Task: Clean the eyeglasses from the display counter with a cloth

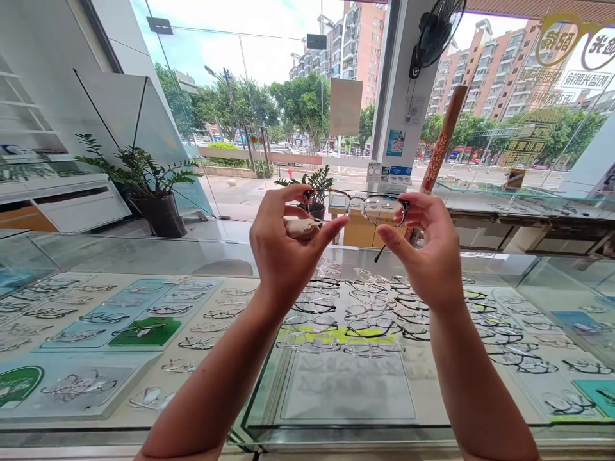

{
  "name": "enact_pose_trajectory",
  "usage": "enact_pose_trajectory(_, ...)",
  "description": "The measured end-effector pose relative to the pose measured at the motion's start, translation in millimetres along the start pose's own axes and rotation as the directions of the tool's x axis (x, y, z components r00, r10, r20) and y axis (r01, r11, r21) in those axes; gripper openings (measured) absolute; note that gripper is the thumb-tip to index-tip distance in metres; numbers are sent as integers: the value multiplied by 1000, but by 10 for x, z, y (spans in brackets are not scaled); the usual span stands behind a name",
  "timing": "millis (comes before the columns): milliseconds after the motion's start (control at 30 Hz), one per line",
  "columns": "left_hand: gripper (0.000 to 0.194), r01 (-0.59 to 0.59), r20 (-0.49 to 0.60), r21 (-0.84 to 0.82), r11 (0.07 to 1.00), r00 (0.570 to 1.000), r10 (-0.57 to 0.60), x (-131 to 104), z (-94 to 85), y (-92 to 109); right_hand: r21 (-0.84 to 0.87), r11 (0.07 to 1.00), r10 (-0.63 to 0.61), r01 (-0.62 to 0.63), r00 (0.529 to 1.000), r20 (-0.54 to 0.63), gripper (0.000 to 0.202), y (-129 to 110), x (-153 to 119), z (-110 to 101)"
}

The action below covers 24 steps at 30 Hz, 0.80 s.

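Observation:
A pair of eyeglasses with a dark patterned rim is held up level at the centre of the head view, above the glass counter. My left hand pinches its left end and also keeps a crumpled pale cloth in the palm. At the frame's right end, my right hand closes its fingers on the rim near the hinge. One thin dark temple arm hangs down beside my right thumb. Through the lenses, part of the shop interior shows.
Below my hands, a glass display counter holds rows of eyeglasses. A potted plant stands at the left, beyond the counter. A black fan hangs on a pillar. Behind are large windows and another counter at the right.

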<state>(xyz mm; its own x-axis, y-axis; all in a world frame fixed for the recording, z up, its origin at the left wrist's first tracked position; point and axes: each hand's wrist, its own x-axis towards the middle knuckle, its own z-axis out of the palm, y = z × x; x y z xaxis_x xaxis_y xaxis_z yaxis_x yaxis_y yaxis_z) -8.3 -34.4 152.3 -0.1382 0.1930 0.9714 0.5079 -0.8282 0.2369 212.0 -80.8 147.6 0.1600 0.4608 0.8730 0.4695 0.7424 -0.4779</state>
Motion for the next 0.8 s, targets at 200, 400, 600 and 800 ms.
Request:
enact_pose_trajectory(200,65,3,9,7,1000,1000,-3,0,11,-19,-12,1000,-17,17,1000,11,54,79,27,-3)
enact_pose_trajectory(400,71,30,21,-60,998,999,-29,-12,63,-105,-29,999,-28,27,1000,-8,55,151,44,5)
enact_pose_trajectory(600,66,40,30,-92,995,999,-38,-13,87,-136,8,1000,5,-4,999,-46,56,198,54,44)
enact_pose_trajectory(800,62,57,13,-134,989,998,-56,-27,115,-163,62,998,21,-17,997,-72,55,160,50,82)
